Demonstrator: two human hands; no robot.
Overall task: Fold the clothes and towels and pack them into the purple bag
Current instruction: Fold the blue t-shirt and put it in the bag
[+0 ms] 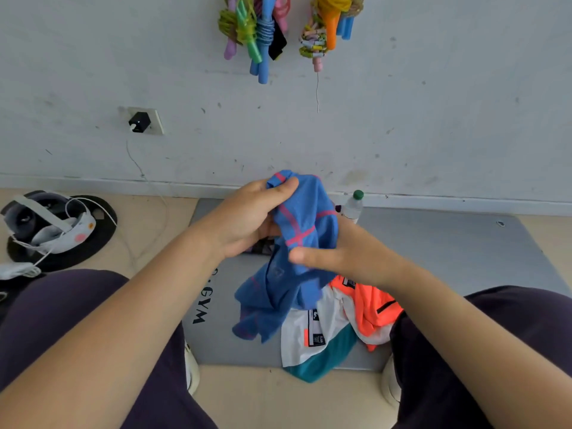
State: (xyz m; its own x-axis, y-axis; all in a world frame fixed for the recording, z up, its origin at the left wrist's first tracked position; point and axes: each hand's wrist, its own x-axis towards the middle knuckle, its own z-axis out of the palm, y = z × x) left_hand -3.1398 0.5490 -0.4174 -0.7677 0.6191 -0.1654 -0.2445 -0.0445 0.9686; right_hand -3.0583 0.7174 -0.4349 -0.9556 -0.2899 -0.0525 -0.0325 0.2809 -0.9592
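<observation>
Seen from above, a seated person holds a blue garment (297, 243) up over a grey mat (448, 249) on the floor. The left hand (250, 215) is closed around the garment's top edge, thumb pressed over a bunched fold of cloth and fingers curled behind it. The right hand (328, 255) grips the same garment lower down, its thumb lying flat across the front of the fabric while the fingers are hidden behind it. The garment is blue with thin pink stripes that cross one another; it is crumpled, not folded, and its lower part hangs down to the mat near the mat's front edge. Just beside it, towards the mat's front right, lies a loose heap of other clothes: a white and teal piece (318, 342) that spills over the mat's front edge, and a bright orange piece (371, 308) partly on top of it. A clear plastic bottle with a green cap (353, 207) stands at the mat's far edge, near the wall. Printed letters reading "GYM" show on the mat's left side. The person's dark trouser legs frame the mat on both sides.
</observation>
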